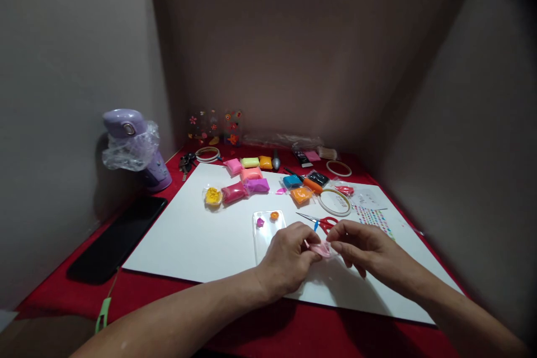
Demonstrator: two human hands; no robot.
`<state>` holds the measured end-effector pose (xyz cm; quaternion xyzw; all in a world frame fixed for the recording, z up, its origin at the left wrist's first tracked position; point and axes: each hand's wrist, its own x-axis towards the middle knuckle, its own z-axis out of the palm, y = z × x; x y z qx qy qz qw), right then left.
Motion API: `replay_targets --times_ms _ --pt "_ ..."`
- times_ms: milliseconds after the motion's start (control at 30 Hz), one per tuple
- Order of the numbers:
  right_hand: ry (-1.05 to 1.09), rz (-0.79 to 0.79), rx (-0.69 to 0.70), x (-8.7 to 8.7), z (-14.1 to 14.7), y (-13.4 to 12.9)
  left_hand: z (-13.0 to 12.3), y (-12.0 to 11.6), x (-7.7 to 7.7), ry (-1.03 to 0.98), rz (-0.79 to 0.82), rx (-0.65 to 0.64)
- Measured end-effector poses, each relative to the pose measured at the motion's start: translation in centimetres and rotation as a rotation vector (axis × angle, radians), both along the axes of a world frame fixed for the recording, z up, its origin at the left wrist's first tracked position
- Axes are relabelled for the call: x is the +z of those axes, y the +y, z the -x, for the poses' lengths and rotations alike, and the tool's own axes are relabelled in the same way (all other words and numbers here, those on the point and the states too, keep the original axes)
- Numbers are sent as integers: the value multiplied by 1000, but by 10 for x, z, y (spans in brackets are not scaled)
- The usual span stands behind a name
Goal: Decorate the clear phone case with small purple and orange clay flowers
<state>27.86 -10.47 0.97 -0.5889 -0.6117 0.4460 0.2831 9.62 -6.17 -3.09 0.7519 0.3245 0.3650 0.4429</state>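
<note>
Between the fingertips of my left hand (289, 257) is a small clear packet of pale pink modelling clay (322, 249). My right hand (367, 246) has its thumb and forefinger pinched at the packet's right edge, with the other fingers curled below. Under and beside my left hand lies a clear phone case (263, 238), partly covered by it. A purple clay flower (260, 222) and an orange clay flower (274, 216) sit at its far end. Just beyond the packet, red-handled scissors (327, 224) rest on the white board (184, 235).
Several coloured clay packets (235, 192) lie across the board's far part. Tape rolls (334, 202) and a gem sticker sheet (375, 221) are at the right. A purple bottle (157, 170) and a black phone (117, 240) stand and lie on the red cloth at the left.
</note>
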Motion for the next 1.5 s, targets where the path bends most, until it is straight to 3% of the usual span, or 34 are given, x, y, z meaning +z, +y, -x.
replay_targets --times_ms 200,333,467,533,633,767,933,1100,1267,1400,1500 --pt "-150 -333 -49 3 8 -6 0 -2 -1 -19 36 21" --pt "-130 -416 -184 4 6 -7 1 1 10 -82 184 37" --pt "-135 -457 -279 2 1 0 8 29 34 -199 199 140" --pt "-202 -463 -251 -1 0 4 13 53 42 -129 160 217" --pt "-363 -491 -162 -10 -3 8 20 90 43 45 55 404" --pt "-634 -608 97 -27 -4 10 24 121 29 173 20 502" --pt "-982 -822 463 -40 10 11 23 123 19 349 -56 525" --pt "-1167 -972 639 -35 23 16 26 112 30 447 -229 518" --pt "-975 -974 600 -31 14 21 51 86 43 448 -339 509" --pt "-405 -926 231 -23 22 24 78 58 33 315 -506 410" --pt "-22 -698 -25 -13 45 33 89 41 20 285 -522 352"
